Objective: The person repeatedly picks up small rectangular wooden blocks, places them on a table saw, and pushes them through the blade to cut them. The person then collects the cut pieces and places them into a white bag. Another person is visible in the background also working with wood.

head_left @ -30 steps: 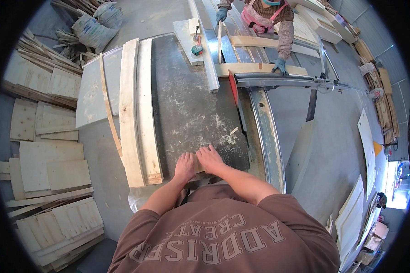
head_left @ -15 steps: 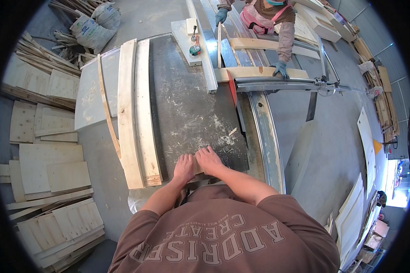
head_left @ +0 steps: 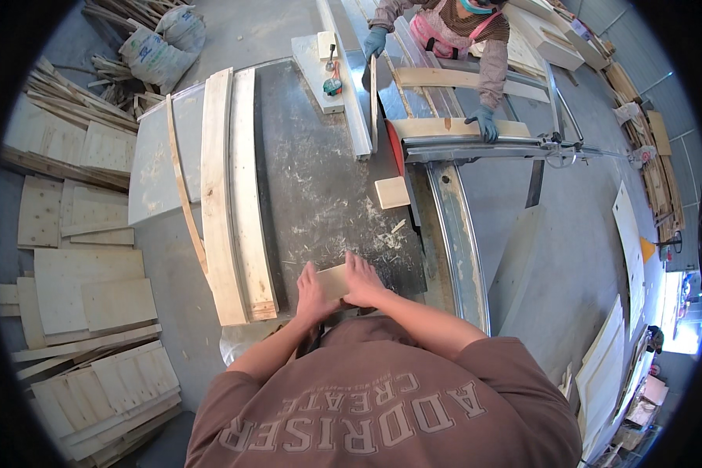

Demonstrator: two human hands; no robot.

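Apparently steadied from both ends: pale wood block (head_left: 334,282) at the near edge of the dark tabletop (head_left: 304,171); can't tell if it touches the surface. Left hand (head_left: 312,295) on its left end, right hand (head_left: 362,281) on its right. Fingers bunched together, not spread, closing on the block; thumbs unclear. Two-ended hold likely keeps it from twisting.

Toward the tabletop's right edge, a second block (head_left: 392,193) lies loose, near the red guard (head_left: 395,148). Along the tabletop's left edge, long boards (head_left: 218,195) run side by side, probably parked out of the way.

Past the tabletop's far right corner, a co-worker's gloved hand (head_left: 485,125) rests on a board (head_left: 433,127), seemingly steadying it against the metal rail (head_left: 476,144).
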